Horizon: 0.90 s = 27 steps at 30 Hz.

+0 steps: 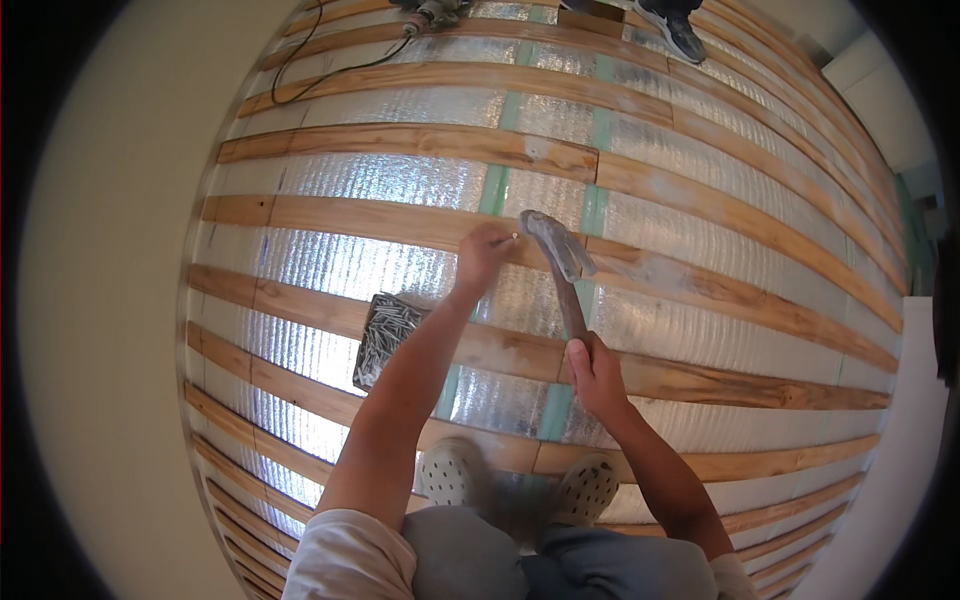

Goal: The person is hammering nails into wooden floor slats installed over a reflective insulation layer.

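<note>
I have the left hand (482, 262) narrowed to a pinch on a nail (515, 236) at a wooden batten (380, 221); from here I can't tell whether its tip touches. My right hand (596, 378) grips a claw hammer (561, 268), its head just beside the nail. An open box of nails (366, 335) sits beside my left forearm (405, 370).

Foil-covered floor (380, 180) with wooden battens (420, 143), nail-filled box (366, 340), corded tool (432, 14).
</note>
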Motion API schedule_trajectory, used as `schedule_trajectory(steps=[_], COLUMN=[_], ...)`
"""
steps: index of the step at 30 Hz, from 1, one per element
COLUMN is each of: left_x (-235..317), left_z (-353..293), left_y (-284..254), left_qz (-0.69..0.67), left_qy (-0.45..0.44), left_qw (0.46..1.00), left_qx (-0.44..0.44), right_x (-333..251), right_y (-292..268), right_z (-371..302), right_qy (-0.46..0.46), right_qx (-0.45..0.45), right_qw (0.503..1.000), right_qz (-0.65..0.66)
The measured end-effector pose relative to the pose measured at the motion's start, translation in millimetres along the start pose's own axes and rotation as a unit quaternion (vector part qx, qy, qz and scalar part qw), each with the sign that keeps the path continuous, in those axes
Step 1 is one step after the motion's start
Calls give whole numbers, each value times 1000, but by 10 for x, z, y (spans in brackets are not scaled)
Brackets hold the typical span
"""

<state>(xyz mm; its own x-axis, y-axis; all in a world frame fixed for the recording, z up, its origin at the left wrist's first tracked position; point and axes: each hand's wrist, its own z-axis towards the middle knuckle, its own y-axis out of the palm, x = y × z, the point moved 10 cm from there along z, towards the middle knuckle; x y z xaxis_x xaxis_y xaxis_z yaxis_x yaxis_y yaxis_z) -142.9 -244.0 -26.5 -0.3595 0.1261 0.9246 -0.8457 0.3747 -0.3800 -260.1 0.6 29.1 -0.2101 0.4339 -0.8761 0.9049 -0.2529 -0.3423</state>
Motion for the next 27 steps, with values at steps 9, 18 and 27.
schedule_trajectory(steps=[9, 18, 27], left_x=[105, 5, -328], left_z=[-48, 199, 282], left_y=[68, -399, -276], left_qz=[57, 276, 400], left_qy=[12, 239, 123], left_qw=[997, 924, 897], left_qx=[-51, -116, -142], right_x=[-488, -1129, -514], right_y=[-85, -368, 64], right_z=[-86, -128, 179], right_qy=[0, -333, -34], right_qx=[-26, 18, -48], right_qw=[999, 931, 998], right_qz=[48, 151, -17])
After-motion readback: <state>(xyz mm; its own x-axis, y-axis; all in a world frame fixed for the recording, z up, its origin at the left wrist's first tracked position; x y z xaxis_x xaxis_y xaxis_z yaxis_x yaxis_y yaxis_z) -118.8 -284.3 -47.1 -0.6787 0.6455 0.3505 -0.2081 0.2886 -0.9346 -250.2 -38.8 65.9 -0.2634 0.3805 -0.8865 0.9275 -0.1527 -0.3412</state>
